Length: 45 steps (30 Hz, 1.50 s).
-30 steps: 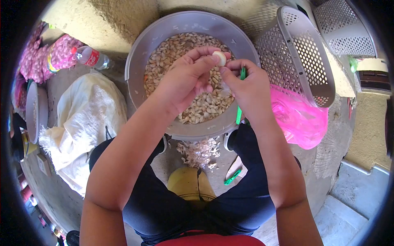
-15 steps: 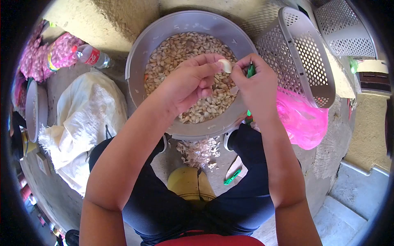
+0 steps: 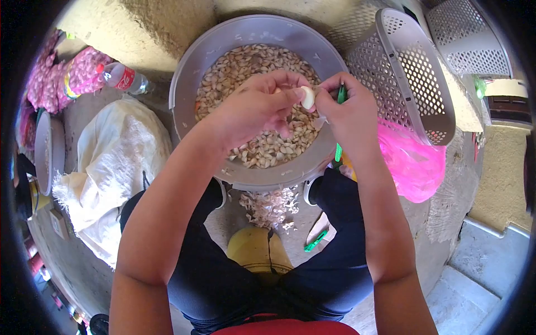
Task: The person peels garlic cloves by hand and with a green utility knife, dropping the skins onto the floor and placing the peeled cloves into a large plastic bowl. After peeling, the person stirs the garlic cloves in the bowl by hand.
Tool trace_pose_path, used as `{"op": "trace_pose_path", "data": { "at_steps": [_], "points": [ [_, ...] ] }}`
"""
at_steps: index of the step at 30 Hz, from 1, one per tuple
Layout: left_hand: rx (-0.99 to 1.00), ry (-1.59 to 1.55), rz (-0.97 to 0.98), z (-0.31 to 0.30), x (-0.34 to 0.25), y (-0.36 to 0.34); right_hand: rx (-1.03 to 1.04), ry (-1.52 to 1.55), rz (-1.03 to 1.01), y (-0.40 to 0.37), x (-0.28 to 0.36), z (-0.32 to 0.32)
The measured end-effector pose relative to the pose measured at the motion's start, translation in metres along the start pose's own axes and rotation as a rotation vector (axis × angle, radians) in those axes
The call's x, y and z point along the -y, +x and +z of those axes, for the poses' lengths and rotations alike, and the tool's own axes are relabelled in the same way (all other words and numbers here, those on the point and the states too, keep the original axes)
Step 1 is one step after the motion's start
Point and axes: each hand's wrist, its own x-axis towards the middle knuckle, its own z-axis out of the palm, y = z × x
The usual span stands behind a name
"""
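Note:
A pale garlic clove [image 3: 307, 97] is pinched between the thumb and fingers of my left hand [image 3: 262, 106], above a big grey basin [image 3: 190, 61]. Many cloves [image 3: 245, 64] fill the middle of that basin. My right hand [image 3: 352, 109] touches the other side of the clove with its fingertips and is closed round a green-handled knife [image 3: 341, 94]. A scrap of pale peel hangs below the right fingertips. The knife's blade cannot be made out.
Peelings [image 3: 271, 206] lie on the floor between my feet, near a green cutter [image 3: 316, 241]. A white sack [image 3: 120, 145] and a cola bottle [image 3: 125, 78] are at the left. At the right are a perforated basket [image 3: 410, 72] and a pink bag [image 3: 413, 162].
The clove has turned more upright and shifted slightly down. My left hand has tilted, with its lower fingers spread differently. My right hand has barely moved.

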Motion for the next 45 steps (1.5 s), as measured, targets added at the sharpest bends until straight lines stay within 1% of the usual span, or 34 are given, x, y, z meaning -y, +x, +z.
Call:
{"op": "trace_pose_path", "data": {
  "at_steps": [3,5,8,11,12,14,15,17,18,19,21,23,25,28,31,34,37,40,43,45],
  "points": [
    [-0.052,0.315,0.013,0.006,-0.007,-0.003,-0.039,-0.023,-0.003,0.003,0.000,-0.003],
    [-0.071,0.390,0.022,0.012,-0.007,-0.006,-0.068,-0.016,-0.011,0.005,-0.002,-0.004],
    [-0.081,0.464,0.015,0.011,-0.003,-0.006,-0.047,0.076,0.071,0.007,-0.003,-0.006],
    [-0.110,0.535,0.024,0.006,0.002,-0.004,-0.037,0.120,0.089,0.010,-0.006,-0.010],
    [-0.125,0.561,0.033,0.004,0.001,-0.003,0.028,0.084,0.080,0.009,-0.005,-0.011],
    [-0.247,0.683,0.022,-0.001,-0.006,-0.004,0.157,0.013,0.059,0.005,0.000,-0.013],
    [-0.309,0.744,0.017,-0.005,-0.010,-0.004,0.281,-0.030,0.056,0.001,0.001,-0.012],
    [-0.362,0.683,0.104,-0.016,-0.009,-0.001,0.528,-0.116,0.047,-0.009,-0.001,-0.008],
    [-0.387,0.652,0.148,-0.020,-0.008,0.000,0.706,-0.217,0.005,-0.015,-0.003,-0.002],
    [-0.384,0.648,0.143,-0.019,-0.009,0.000,0.882,-0.318,-0.036,-0.022,-0.007,0.006],
    [-0.377,0.641,0.132,-0.017,-0.014,-0.001,1.164,-0.416,0.025,-0.045,-0.016,0.028],
    [-0.358,0.618,0.128,-0.017,-0.012,0.000,1.325,-0.504,-0.005,-0.078,-0.032,0.049],
    [-0.347,0.599,0.113,-0.015,-0.012,0.000,1.459,-0.555,-0.204,-0.102,-0.041,0.057],
    [-0.342,0.582,0.085,-0.013,-0.013,0.000,1.566,-0.639,-0.205,-0.117,-0.045,0.058],
    [-0.331,0.569,0.080,-0.013,-0.014,-0.002,1.499,-0.665,-0.146,-0.113,-0.055,0.060],
    [-0.323,0.552,0.081,-0.012,-0.013,-0.002,1.478,-0.696,-0.143,-0.101,-0.051,0.058],
    [-0.312,0.565,0.085,-0.009,-0.015,-0.002,1.410,-0.650,-0.170,-0.106,-0.061,0.059],
    [-0.293,0.568,0.095,-0.007,-0.016,-0.002,1.421,-0.690,-0.102,-0.111,-0.069,0.064],
    [-0.262,0.506,0.094,-0.011,-0.015,-0.002,1.522,-0.743,-0.093,-0.112,-0.079,0.065],
    [-0.269,0.460,0.063,-0.010,-0.016,-0.003,1.227,-0.672,-0.070,-0.104,-0.085,0.065]
  ]
}}
